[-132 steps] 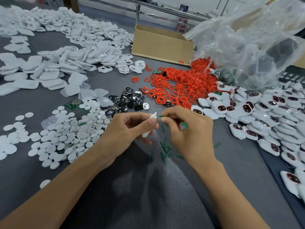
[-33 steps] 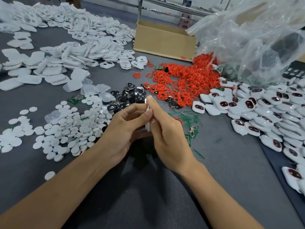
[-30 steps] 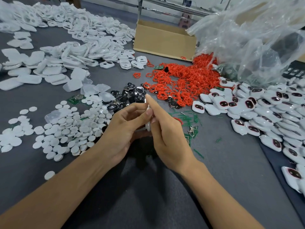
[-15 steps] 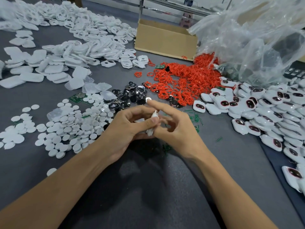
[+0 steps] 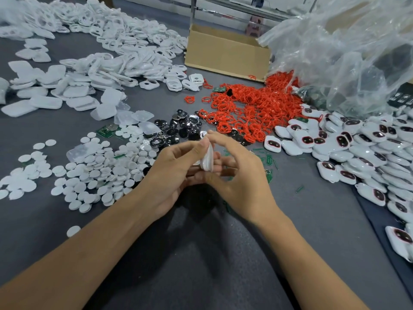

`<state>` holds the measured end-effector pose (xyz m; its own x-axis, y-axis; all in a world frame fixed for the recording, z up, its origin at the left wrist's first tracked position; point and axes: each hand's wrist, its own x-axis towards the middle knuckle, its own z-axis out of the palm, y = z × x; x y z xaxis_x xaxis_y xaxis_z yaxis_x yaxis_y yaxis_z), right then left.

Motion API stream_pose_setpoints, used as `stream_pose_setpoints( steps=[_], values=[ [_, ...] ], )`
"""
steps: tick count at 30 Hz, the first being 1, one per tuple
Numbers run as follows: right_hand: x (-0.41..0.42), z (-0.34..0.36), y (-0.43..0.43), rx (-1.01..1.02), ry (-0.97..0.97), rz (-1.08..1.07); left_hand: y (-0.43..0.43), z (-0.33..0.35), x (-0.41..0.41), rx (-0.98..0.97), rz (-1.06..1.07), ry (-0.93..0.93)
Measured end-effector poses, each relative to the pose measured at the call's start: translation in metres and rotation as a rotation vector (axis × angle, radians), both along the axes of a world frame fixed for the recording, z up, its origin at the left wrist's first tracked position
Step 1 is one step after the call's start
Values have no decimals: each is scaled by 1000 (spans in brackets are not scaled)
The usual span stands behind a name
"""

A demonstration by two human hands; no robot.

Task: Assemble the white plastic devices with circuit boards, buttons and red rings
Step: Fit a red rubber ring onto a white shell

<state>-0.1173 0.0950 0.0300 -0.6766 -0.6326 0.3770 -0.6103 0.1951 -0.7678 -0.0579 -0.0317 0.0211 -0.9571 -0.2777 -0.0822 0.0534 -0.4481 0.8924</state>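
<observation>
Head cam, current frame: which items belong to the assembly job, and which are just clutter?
In the job:
white device, gripped by left hand and right hand
red rings
circuit board
white discs
empty shells
finished devices

Lying about:
cardboard box
plastic bag

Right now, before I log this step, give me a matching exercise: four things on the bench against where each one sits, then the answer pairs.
Things
1. white discs
2. red rings
3. cardboard box
4. white shell

Places
A. pinched between the left hand and the right hand
B. heaped left of the hands
C. at the table's far side, top open
D. piled on the near side of the box

Pairs: 1-B, 2-D, 3-C, 4-A
</observation>
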Motion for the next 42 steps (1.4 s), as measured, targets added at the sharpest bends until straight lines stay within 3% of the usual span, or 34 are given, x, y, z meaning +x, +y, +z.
stream_pose_setpoints(
  steps=[4,8,18,23,29,42],
  values=[
    [-2,1,4,-47,-17,-11,-2,2,2,-14,4,-7],
    [-3,5,6,-41,99,-40,-2,2,3,-31,-15,4],
    [-4,5,6,-118,-10,-26,0,2,3,-65,-35,19],
    [-3,6,4,-109,75,-37,1,1,2,-39,-61,-10],
    [-1,-2,4,-167,169,-116,-3,1,0,108,59,-36],
    [-5,1,6,-114,99,5,-6,-1,-3,288,-26,-105]
  ],
)
